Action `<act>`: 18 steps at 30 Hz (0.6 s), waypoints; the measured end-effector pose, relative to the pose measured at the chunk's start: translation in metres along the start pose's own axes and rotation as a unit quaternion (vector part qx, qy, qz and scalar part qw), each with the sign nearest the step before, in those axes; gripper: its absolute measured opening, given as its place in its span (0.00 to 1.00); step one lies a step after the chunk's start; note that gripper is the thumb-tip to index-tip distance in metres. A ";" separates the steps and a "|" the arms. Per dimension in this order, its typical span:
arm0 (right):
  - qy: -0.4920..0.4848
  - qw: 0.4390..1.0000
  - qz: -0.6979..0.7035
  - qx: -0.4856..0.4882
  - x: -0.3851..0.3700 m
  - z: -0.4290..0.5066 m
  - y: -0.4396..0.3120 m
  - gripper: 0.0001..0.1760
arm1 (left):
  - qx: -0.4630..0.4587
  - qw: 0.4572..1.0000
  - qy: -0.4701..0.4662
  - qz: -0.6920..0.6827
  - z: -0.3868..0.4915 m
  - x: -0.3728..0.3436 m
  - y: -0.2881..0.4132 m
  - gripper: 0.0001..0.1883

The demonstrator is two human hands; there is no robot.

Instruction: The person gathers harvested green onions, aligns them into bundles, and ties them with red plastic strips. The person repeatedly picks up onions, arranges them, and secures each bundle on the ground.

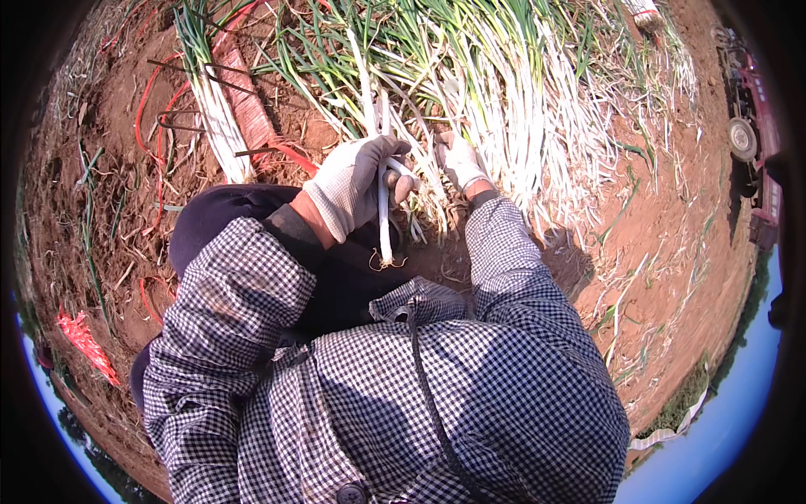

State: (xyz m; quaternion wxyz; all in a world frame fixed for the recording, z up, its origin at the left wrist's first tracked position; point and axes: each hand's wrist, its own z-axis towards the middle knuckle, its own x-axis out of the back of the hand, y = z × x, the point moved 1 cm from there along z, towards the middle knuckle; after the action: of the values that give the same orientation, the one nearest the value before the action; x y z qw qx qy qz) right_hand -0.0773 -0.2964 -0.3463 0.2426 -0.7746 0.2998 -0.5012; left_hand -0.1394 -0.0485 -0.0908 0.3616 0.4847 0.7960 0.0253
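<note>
My left hand (359, 179), in a pale knitted work glove, is closed around a few green onions. One white stalk (384, 220) hangs below the fist with its roots down, and the tops rise above it. My right hand (458, 157), gloved too, is at the left side of a large loose heap of green onions (522, 126) lying on the soil. Its fingers are curled among the stalks, and their tips are hidden. Root ends of the heap point towards me; the green leaves lie away from me.
To the left, a bundle of green onions (217, 120) lies among bent metal rods (182, 120), beside a red woven strap (242, 94). Red mesh (85, 340) is on the soil further left. A red vehicle (759, 126) stands at far right. Another tied bundle (643, 14) is at the top.
</note>
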 end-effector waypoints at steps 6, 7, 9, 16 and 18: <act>0.105 0.994 0.015 0.029 0.067 -0.020 -0.036 0.15 | -0.034 0.998 0.056 0.013 -0.016 0.003 0.008 0.10; 0.148 0.985 -0.074 0.051 0.075 -0.013 -0.025 0.16 | -0.037 0.998 0.055 0.021 -0.015 -0.001 0.008 0.09; 0.224 0.939 -0.245 0.094 0.087 0.009 0.006 0.18 | 0.001 0.998 0.069 0.001 -0.022 -0.022 0.009 0.10; 0.111 0.993 0.001 -0.032 0.111 0.037 0.013 0.15 | 0.066 0.993 -0.015 -0.097 -0.020 -0.005 0.009 0.07; 0.075 0.997 -0.008 -0.015 0.088 0.042 -0.004 0.16 | 0.071 0.997 -0.006 -0.043 -0.019 -0.014 0.004 0.08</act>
State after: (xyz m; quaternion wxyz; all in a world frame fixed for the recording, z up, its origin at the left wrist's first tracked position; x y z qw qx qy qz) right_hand -0.0098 -0.3525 -0.3040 0.2038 -0.7409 0.3180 -0.5554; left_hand -0.1443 -0.0512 -0.0677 0.3319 0.4748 0.8136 -0.0495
